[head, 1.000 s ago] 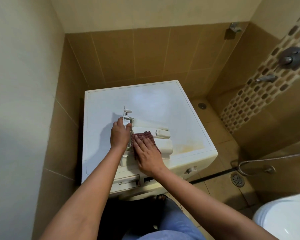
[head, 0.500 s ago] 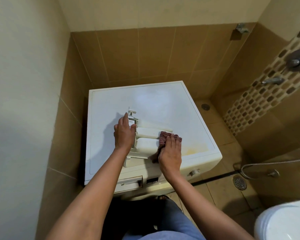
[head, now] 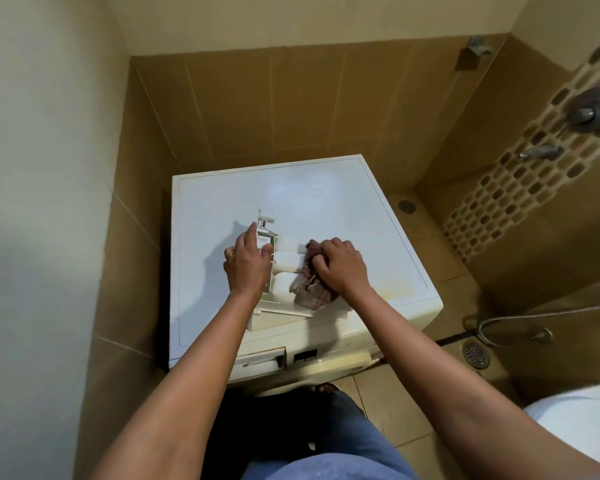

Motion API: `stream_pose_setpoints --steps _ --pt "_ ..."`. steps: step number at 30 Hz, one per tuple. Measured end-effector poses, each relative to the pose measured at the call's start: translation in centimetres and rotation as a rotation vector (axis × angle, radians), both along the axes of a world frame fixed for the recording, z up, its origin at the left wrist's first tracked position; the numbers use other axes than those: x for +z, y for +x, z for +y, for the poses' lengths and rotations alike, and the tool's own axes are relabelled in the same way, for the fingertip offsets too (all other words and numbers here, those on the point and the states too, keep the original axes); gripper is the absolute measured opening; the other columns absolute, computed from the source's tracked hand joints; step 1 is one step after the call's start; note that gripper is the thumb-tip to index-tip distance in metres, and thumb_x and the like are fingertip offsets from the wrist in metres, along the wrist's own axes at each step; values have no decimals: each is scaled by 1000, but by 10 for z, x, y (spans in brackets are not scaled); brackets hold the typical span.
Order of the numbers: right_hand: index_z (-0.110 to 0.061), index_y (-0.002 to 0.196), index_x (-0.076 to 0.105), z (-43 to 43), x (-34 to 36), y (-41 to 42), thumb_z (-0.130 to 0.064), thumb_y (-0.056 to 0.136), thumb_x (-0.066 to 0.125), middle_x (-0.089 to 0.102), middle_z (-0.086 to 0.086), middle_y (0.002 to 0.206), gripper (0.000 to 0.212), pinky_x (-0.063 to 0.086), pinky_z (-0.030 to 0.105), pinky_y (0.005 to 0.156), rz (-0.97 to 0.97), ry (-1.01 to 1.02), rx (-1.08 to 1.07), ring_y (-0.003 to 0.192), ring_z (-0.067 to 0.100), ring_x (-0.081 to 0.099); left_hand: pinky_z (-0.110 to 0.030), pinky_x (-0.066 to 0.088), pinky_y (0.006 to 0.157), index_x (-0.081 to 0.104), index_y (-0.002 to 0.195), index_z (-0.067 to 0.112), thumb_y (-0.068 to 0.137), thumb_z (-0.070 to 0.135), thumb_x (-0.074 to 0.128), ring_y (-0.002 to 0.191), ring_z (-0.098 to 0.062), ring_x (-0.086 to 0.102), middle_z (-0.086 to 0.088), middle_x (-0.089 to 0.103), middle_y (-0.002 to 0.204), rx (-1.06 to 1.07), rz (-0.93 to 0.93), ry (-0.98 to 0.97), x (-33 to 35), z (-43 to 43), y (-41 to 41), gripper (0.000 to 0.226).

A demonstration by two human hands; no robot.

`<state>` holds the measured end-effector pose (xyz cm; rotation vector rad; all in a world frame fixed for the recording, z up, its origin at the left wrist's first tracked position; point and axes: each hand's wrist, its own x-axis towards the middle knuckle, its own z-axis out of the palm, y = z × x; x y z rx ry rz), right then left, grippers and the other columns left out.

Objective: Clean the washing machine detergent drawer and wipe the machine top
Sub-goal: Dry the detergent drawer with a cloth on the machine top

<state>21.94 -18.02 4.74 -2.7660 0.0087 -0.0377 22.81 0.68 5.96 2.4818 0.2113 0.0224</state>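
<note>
Fingers of right hand curled round checked cloth, pressing it into detergent drawer; left hand grips drawer's left wall. Drawer lies on washing machine top, near front edge. Advice: pin drawer firmly, push cloth into compartment corners, short strokes.

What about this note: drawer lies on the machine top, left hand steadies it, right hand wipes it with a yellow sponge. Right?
No sponge: the head view shows the right hand gripping a dark red checked cloth. The drawer does lie on the machine top, steadied by the left hand.
</note>
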Motion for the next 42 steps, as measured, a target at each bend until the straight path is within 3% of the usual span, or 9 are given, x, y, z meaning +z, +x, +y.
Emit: stream_pose_setpoints --steps 5,8,12,19,23,29,35,40,42 --pt "-12 73 50 -29 -6 -7 -28 89 42 57 11 85 24 37 34 67 104 283 -321 86 33 53 -43 34 100 31 150 23 99 34 46 128 -36 37 -4 40 150 1 4 12 3 -2 -1 54" --pt "-6 87 59 -18 1 -4 -25 89 42 55 16 98 25 42 38 78 153 247 -324 97 36 50 -45 32 103 30 150 24 100 33 46 131 -37 34 -5 38 151 6 34 -68 1 -2 1 54" --pt "-3 110 62 21 17 2 -18 87 41 54 15 116 34 38 41 88 177 9 -226 108 37 44 -46 33 103 30 150 23 100 32 46 130 -38 34 -7 38 151 -1 38 -81 1 -2 2 54" --pt "-7 114 61 69 30 14 -23 91 42 56 14 119 34 40 40 92 175 75 47 112 34 46 -47 36 98 30 150 27 100 37 44 125 -39 39 -10 44 145 32 52 45 4 -1 -2 53" --pt "-4 109 63 12 22 11 -24 90 40 59 17 116 36 42 41 89 222 77 -156 111 38 51 -45 34 98 31 149 31 99 38 44 126 -37 38 -7 44 146 59 73 35 5 -2 -3 53" --pt "-6 79 57 -45 20 1 -16 89 40 58 12 85 22 38 32 66 377 367 -345 83 31 54 -44 34 98 32 148 30 99 37 44 126 -36 38 -8 44 145 56 79 -25 8 -4 -4 51" --pt "-9 106 65 6 33 11 -20 86 43 60 13 114 31 43 36 85 289 -27 -138 108 36 52 -47 35 101 29 150 27 100 37 42 128 -38 37 -11 42 146 25 84 -40 7 -4 -2 52" --pt "-7 118 60 71 32 0 -22 89 41 56 15 120 37 37 38 91 188 35 141 113 34 47 -48 36 100 31 149 28 100 38 43 124 -40 40 -14 45 141 41 85 -7 4 -4 0 52" --pt "-3 122 57 75 22 -14 -28 86 32 57 16 122 51 35 40 95 114 48 197 114 35 49 -48 36 99 31 149 29 100 38 43 124 -41 40 -15 45 141 49 89 4 4 -3 -1 52"
